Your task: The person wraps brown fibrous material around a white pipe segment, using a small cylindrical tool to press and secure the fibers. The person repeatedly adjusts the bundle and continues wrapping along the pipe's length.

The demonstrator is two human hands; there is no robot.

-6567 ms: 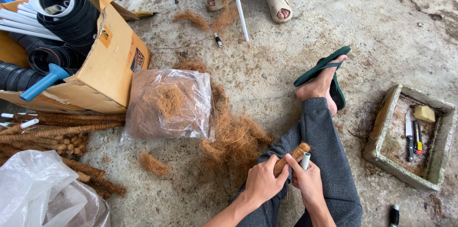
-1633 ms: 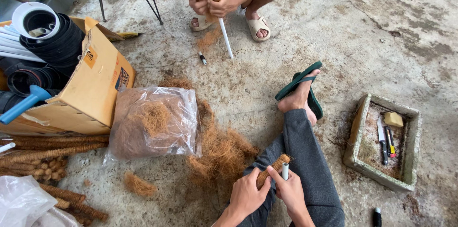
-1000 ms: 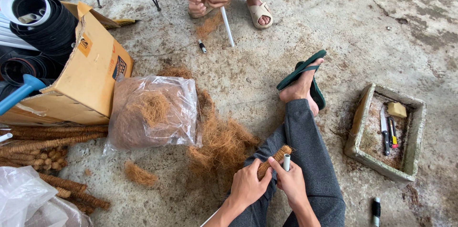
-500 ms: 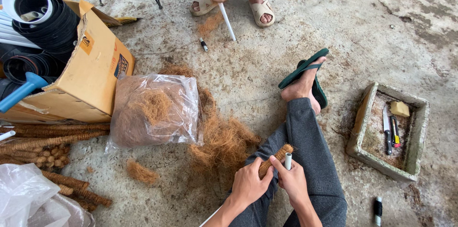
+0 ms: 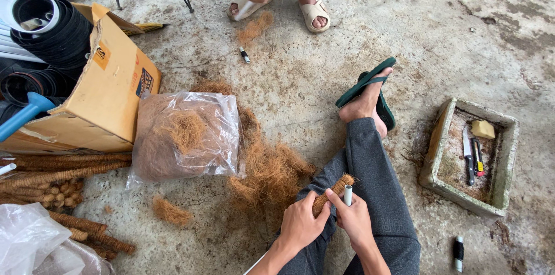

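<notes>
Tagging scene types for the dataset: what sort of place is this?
Probably an informal outdoor or yard work spot: bare concrete floor, loose coconut-like fibre pile, a cardboard box of black tubing, and fibre-wrapped poles stacked beside it.

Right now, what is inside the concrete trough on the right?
In the concrete trough lie a knife, a red and yellow tool, a yellow block and dry soil. What lies beneath them is hidden.
</notes>
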